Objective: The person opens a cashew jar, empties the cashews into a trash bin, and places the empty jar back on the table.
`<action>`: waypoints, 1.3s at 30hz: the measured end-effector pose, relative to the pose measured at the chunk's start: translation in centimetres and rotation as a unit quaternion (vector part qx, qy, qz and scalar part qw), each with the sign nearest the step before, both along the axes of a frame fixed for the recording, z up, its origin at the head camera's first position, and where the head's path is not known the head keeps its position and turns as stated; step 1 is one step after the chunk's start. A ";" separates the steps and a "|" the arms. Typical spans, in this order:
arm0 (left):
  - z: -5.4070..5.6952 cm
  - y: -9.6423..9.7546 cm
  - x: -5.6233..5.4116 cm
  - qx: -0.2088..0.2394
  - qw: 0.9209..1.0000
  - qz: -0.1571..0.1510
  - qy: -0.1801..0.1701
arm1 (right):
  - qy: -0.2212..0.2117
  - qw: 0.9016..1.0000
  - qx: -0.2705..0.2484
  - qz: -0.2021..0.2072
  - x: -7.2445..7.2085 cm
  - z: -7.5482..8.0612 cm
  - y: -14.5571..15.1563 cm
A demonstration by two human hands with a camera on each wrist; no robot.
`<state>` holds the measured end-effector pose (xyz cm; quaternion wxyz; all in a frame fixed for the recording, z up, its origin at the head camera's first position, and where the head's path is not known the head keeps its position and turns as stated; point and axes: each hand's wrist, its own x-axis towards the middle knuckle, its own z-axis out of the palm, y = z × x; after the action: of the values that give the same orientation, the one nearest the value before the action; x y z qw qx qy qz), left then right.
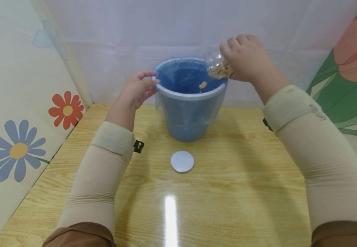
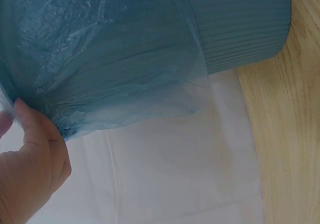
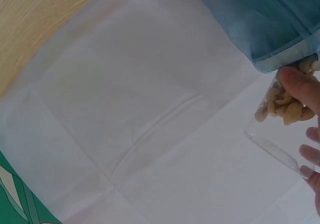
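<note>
A blue trash bin (image 1: 186, 116) stands upright on the table, lined with a clear plastic bag (image 2: 125, 83) folded over its rim. My left hand (image 1: 138, 88) pinches the bin's left rim between thumb and fingers. Over the right side of the opening, my right hand (image 1: 246, 56) grips a clear jar (image 3: 270, 136), tipped with its mouth toward the bin. Cashew nuts (image 3: 287, 106) lie along the jar's lower side, and a few cashews (image 1: 203, 85) are falling from its mouth into the bin. The bottom of the bin is hidden.
A round white lid (image 1: 182, 161) lies on the wooden table (image 1: 227, 192) in front of the bin. Behind the bin hangs a white cloth (image 1: 129, 31). Flower-patterned panels (image 1: 18, 103) flank the table left and right.
</note>
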<state>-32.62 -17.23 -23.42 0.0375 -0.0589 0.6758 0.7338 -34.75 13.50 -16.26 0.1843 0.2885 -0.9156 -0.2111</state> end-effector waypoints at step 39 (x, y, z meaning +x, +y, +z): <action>-0.2 0.0 -0.1 -0.011 1.000 0.001 0.005 | 0.016 1.000 0.001 0.007 0.2 0.0 -0.1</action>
<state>-32.72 -17.27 -23.58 0.0329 -0.0567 0.6842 0.7264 -34.59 13.38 -16.24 0.2000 0.2913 -0.9104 -0.2152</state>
